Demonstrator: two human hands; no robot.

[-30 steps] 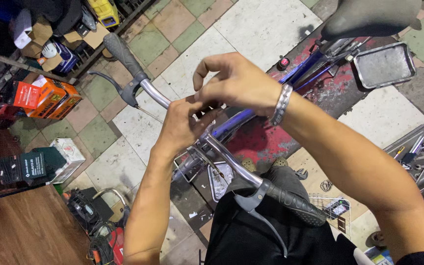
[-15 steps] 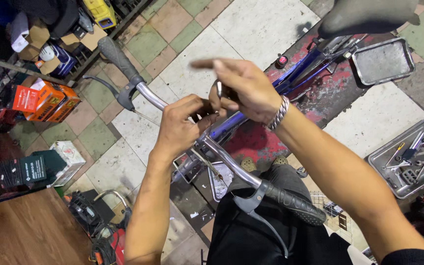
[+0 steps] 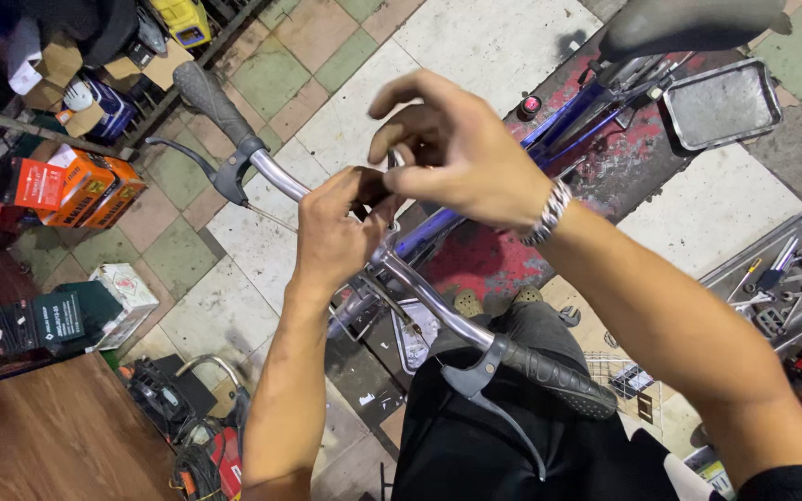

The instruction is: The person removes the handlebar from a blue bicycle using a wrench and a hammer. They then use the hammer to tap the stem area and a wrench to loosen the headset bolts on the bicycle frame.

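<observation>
**2 hands working at the middle of a bicycle handlebar**

While the camera looks straight down, 2 bare hands meet at the centre of a curved, silver metal bicycle handlebar. The left hand is closed around the bar's middle, where it joins the stem, fingers curled tight. The right hand, with a silver chain bracelet at its wrist, sits just above and touching the left; its thumb and fingers pinch a small dark part too hidden to identify, and its forefinger is raised. Compared with half a second ago, the right hand has turned and lifted slightly, its fingers more curled, while the left hand stays clamped in place. That suggests a twisting or fastening motion at the clamp is under way.

Away from the grip, each bar end carries a dark grey rubber grip and a brake lever. Beyond the hands lies a blue bicycle frame, and farther right a grey metal tray of tools sits on the tiled floor.
</observation>
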